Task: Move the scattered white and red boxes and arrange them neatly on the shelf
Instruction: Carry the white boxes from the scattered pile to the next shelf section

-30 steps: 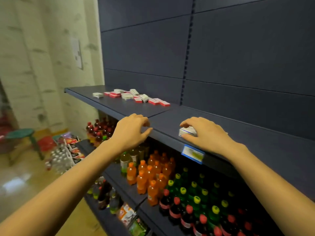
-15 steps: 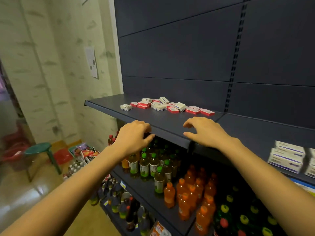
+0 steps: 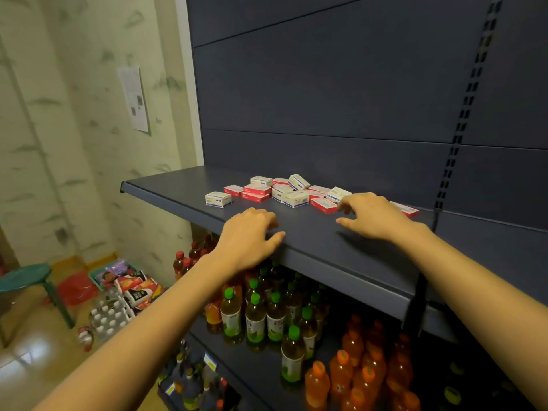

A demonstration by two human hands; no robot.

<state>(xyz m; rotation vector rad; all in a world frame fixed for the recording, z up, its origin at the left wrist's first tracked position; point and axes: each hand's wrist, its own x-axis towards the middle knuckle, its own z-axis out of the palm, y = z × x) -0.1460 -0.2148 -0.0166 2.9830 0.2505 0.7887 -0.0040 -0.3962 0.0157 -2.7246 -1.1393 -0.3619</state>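
The scattered boxes (image 3: 284,192) lie in a loose heap at mid-frame, toward the back of the dark shelf (image 3: 326,247), white and red ones mixed, some overlapping or tilted on each other. One white box (image 3: 218,199) sits alone just left of the heap, and a red box (image 3: 407,209) lies at its right end, partly hidden behind the right hand (image 3: 373,216). That hand is held over the shelf at centre right, palm down, fingers loosely bent and spread, gripping nothing. Its fingertips are just beside another red box (image 3: 324,204) at the near edge of the heap; whether they touch it cannot be told. The left hand (image 3: 249,235) is at centre, near the shelf's front edge, fingers gently curled, thumb pointing right, holding nothing and apart from the boxes. Below the shelf, in the lower middle of the frame, stand green-capped bottles (image 3: 255,315), with orange bottles (image 3: 355,378) to their right. A green stool (image 3: 26,277) stands on the floor at lower left, and a paper sheet (image 3: 135,99) hangs on the wall at upper left.
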